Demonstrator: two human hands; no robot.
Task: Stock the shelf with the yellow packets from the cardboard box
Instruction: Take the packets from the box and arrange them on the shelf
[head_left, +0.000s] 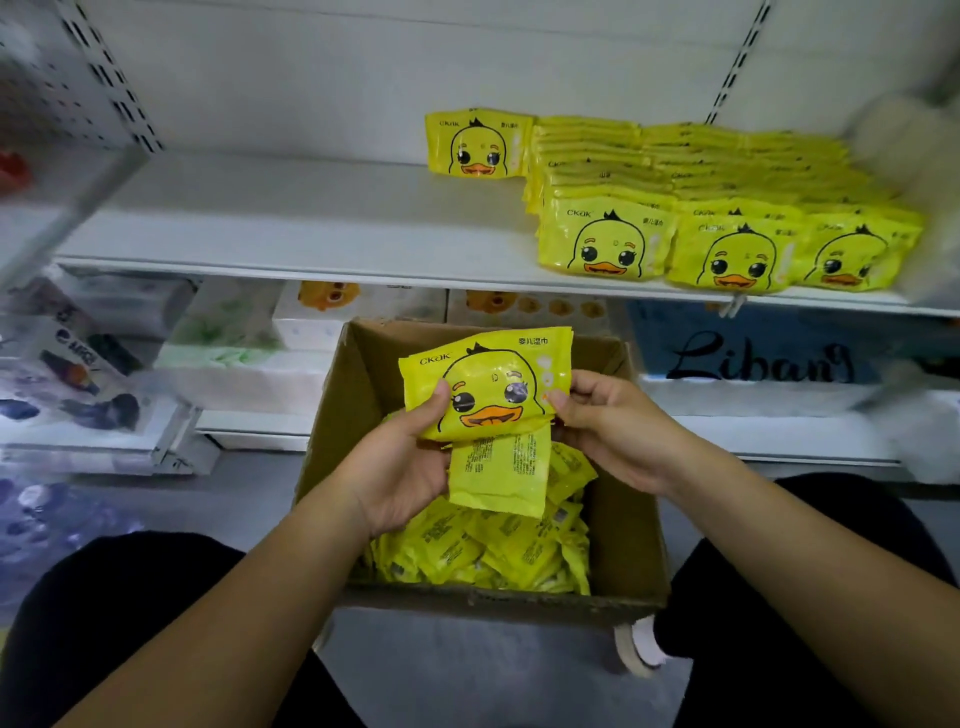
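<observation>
Head view: two hands (400, 467) (613, 421), one packet stack (493, 379), one box (623, 519)

White packs (322, 319) with duck prints, a blue pack (727, 322) lettered Libang, a white shoe (641, 644) on grey floor (467, 675).

Packets (602, 244) are being shown in bright yellow w/ black-outlined duck face & orange beak; cardboard box (623, 519) is being seen as plain brown; shelf (291, 228) white; lower pkg (753, 353) blue w/ black script.
</observation>
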